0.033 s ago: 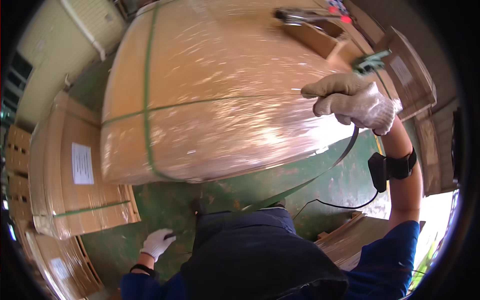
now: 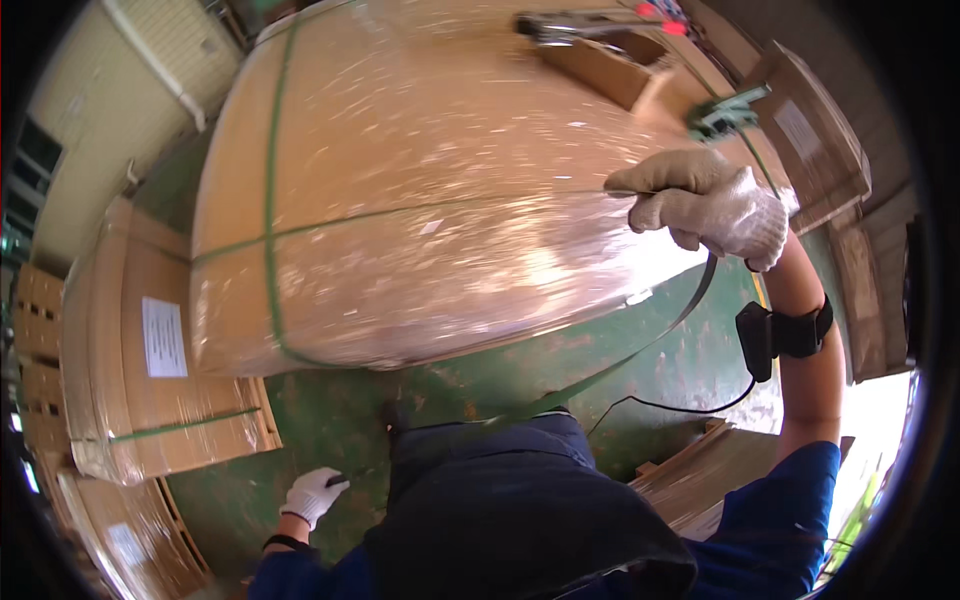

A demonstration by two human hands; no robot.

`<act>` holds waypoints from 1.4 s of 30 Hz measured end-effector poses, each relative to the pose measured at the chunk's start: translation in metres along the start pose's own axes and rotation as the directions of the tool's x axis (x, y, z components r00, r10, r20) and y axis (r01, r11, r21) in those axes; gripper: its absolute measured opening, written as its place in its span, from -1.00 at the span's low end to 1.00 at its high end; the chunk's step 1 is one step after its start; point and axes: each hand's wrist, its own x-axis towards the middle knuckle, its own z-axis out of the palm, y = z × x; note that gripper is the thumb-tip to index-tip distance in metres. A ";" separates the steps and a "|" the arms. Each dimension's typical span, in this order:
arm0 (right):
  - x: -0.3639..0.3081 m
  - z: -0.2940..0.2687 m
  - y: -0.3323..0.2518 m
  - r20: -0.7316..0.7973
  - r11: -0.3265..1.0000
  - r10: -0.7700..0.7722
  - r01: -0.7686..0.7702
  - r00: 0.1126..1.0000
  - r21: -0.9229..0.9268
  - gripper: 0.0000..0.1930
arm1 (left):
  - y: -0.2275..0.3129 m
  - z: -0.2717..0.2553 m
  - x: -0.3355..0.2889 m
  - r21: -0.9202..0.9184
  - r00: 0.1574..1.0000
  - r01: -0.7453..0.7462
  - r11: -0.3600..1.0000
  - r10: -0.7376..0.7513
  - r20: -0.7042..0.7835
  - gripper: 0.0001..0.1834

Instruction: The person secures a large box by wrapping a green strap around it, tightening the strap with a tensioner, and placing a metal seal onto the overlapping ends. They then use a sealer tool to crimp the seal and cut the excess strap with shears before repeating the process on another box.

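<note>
A large brown bundle [image 2: 430,200] wrapped in clear film lies before me, bound by green straps [image 2: 272,180]. My right hand [image 2: 715,205], in a white glove, is closed on a loose green strap [image 2: 640,350] at the bundle's right edge. That strap curves down from the hand and runs behind my dark apron [image 2: 500,500]. My left hand [image 2: 312,494], also gloved, hangs low near the green floor. Its fingers pinch a thin dark piece that looks like the strap's end.
A strapping tool [image 2: 575,25] lies on the bundle's far top, and a green clip part [image 2: 727,110] sits beyond my right hand. Smaller wrapped bundles [image 2: 150,350] with a white label stand at the left. Brown boxes [image 2: 810,140] line the right. A black wrist device [image 2: 775,335] trails a cable.
</note>
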 end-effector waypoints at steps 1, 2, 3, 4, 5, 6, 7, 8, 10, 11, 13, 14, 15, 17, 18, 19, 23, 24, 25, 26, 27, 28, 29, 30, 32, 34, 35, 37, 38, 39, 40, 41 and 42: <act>-0.011 -0.023 0.025 0.003 0.998 0.046 -0.046 0.999 -0.040 -0.62 | 0.037 0.000 0.000 -0.014 0.992 0.121 0.993 -0.120 0.048 -0.58; -0.022 -0.053 0.058 -0.011 0.998 0.053 -0.053 0.999 -0.022 -0.62 | 0.078 0.004 -0.001 -0.031 0.966 0.244 0.969 -0.241 0.096 -0.57; -0.026 -0.082 0.097 -0.068 0.995 -0.044 0.037 0.997 -0.089 -0.61 | 0.121 0.006 0.008 -0.016 0.984 0.161 0.987 -0.160 0.075 -0.58; -0.028 -0.108 0.126 -0.116 0.979 -0.143 0.123 0.983 -0.162 -0.61 | 0.166 0.004 0.024 -0.004 0.995 0.079 0.997 -0.079 0.057 -0.59; -0.029 -0.128 0.135 -0.190 0.973 -0.106 0.063 0.976 -0.221 -0.62 | 0.206 0.000 0.038 -0.136 0.989 -0.108 0.985 0.120 0.084 -0.61; -0.034 -0.160 0.158 -0.249 0.920 -0.129 0.023 0.960 -0.391 -0.61 | 0.243 0.001 0.053 -0.315 0.973 -0.160 0.936 0.204 0.110 -0.65; -0.034 -0.203 0.214 -0.334 0.861 -0.282 0.083 0.899 -0.502 -0.63 | 0.271 0.003 0.069 -0.322 0.956 -0.183 0.929 0.244 0.160 -0.68; -0.040 -0.239 0.241 -0.421 0.896 -0.216 0.007 0.881 -0.445 -0.64 | 0.292 0.005 0.077 -0.290 0.940 -0.236 0.927 0.294 0.173 -0.70; -0.058 -0.299 0.288 -0.486 0.822 -0.388 0.056 0.783 -0.566 -0.64 | 0.326 0.011 0.090 -0.272 0.918 -0.293 0.917 0.349 0.188 -0.71; -0.066 -0.319 0.291 -0.554 0.891 -0.236 -0.050 0.798 -0.451 -0.62 | 0.342 0.011 0.087 -0.149 0.938 -0.223 0.963 0.253 0.236 -0.69; -0.070 -0.355 0.305 -0.623 0.897 -0.102 -0.199 0.776 -0.394 -0.62 | 0.365 0.019 0.104 -0.030 0.946 -0.166 0.986 0.168 0.279 -0.67; -0.069 -0.373 0.314 -0.686 0.883 0.030 -0.341 0.727 -0.323 -0.62 | 0.374 0.028 0.120 -0.225 0.948 -0.137 0.965 0.194 0.253 -0.64; -0.072 -0.392 0.339 -0.687 0.876 0.044 -0.359 0.725 -0.323 -0.62 | 0.384 0.036 0.133 -0.408 0.949 -0.101 0.907 0.211 0.233 -0.62; -0.089 -0.450 0.396 -0.723 0.941 -0.004 -0.242 0.691 -0.236 -0.62 | 0.451 0.025 0.157 -0.377 0.956 -0.181 0.908 0.252 0.150 -0.59; -0.100 -0.474 0.416 -0.748 0.944 0.068 -0.285 0.660 -0.166 -0.63 | 0.467 0.031 0.169 -0.493 0.912 -0.291 0.820 0.394 0.116 -0.58; -0.108 -0.496 0.438 -0.746 0.939 0.080 -0.302 0.661 -0.167 -0.63 | 0.482 0.032 0.179 -0.590 0.855 -0.384 0.711 0.515 0.063 -0.56; -0.099 -0.558 0.496 -0.710 0.980 0.101 -0.194 0.697 -0.051 -0.64 | 0.568 -0.014 0.164 -0.290 0.891 -0.293 0.911 0.370 0.262 -0.58; -0.093 -0.572 0.512 -0.718 0.969 0.135 -0.243 0.683 -0.049 -0.63 | 0.589 -0.027 0.156 -0.286 0.892 -0.287 0.914 0.364 0.268 -0.58; -0.086 -0.588 0.527 -0.726 0.956 0.164 -0.289 0.668 -0.050 -0.61 | 0.608 -0.040 0.152 -0.272 0.862 -0.391 0.879 0.453 0.227 -0.57; -0.078 -0.608 0.546 -0.701 0.961 0.189 -0.276 0.688 -0.011 -0.60 | 0.629 -0.051 0.147 -0.253 0.825 -0.486 0.836 0.535 0.182 -0.55; -0.063 -0.622 0.565 -0.687 0.964 0.183 -0.265 0.703 -0.015 -0.60 | 0.653 -0.056 0.139 -0.233 0.786 -0.568 0.790 0.604 0.133 -0.54; -0.045 -0.631 0.585 -0.629 0.988 0.115 -0.156 0.769 -0.009 -0.59 | 0.680 -0.059 0.132 -0.597 0.865 -0.337 0.728 0.490 0.110 -0.52; -0.029 -0.641 0.602 -0.568 0.999 0.041 -0.044 0.822 0.007 -0.59 | 0.708 -0.060 0.129 -0.861 0.921 -0.075 0.503 0.367 0.134 -0.50; -0.004 -0.637 0.605 -0.494 1.000 -0.014 0.004 0.869 -0.021 -0.58 | 0.750 -0.055 0.132 -0.959 0.965 -0.072 0.275 0.263 0.003 -0.47; 0.018 -0.626 0.594 -0.453 0.996 -0.065 0.088 0.889 0.030 -0.57 | 0.814 -0.051 0.149 -0.994 0.991 -0.107 -0.035 0.076 -0.109 -0.42; 0.020 -0.640 0.605 -0.377 0.981 -0.185 0.192 0.908 -0.018 -0.55 | 0.857 -0.053 0.174 -0.968 0.991 -0.109 -0.224 0.051 -0.124 -0.41; 0.024 -0.656 0.627 -0.308 0.964 -0.267 0.258 0.913 -0.071 -0.53 | 0.885 -0.055 0.186 -0.935 0.987 -0.117 -0.334 0.062 -0.146 -0.44; 0.027 -0.675 0.669 -0.157 0.943 -0.321 0.330 0.934 0.034 -0.52 | 0.909 -0.055 0.218 -0.906 0.960 -0.251 -0.340 0.033 -0.278 -0.53; 0.031 -0.672 0.674 -0.089 0.954 -0.270 0.279 0.959 0.108 -0.53 | 0.906 -0.049 0.231 -0.878 0.941 -0.289 -0.381 0.052 -0.333 -0.58; 0.037 -0.665 0.680 -0.023 0.962 -0.213 0.214 0.977 0.169 -0.53 | 0.903 -0.044 0.246 -0.851 0.919 -0.318 -0.419 0.084 -0.385 -0.62; 0.054 -0.652 0.684 0.065 0.968 -0.207 0.195 0.976 0.158 -0.48 | 0.921 -0.046 0.254 -0.822 0.907 -0.382 -0.422 0.001 -0.422 -0.70; 0.058 -0.658 0.677 0.246 0.896 -0.179 0.261 0.953 -0.360 -0.45 | 0.936 -0.046 0.245 -0.833 0.914 -0.402 -0.380 -0.115 -0.389 -0.71; 0.063 -0.644 0.638 0.242 0.877 -0.304 0.370 0.921 -0.307 -0.40 | 0.957 -0.048 0.242 -0.843 0.910 -0.414 -0.343 -0.162 -0.381 -0.69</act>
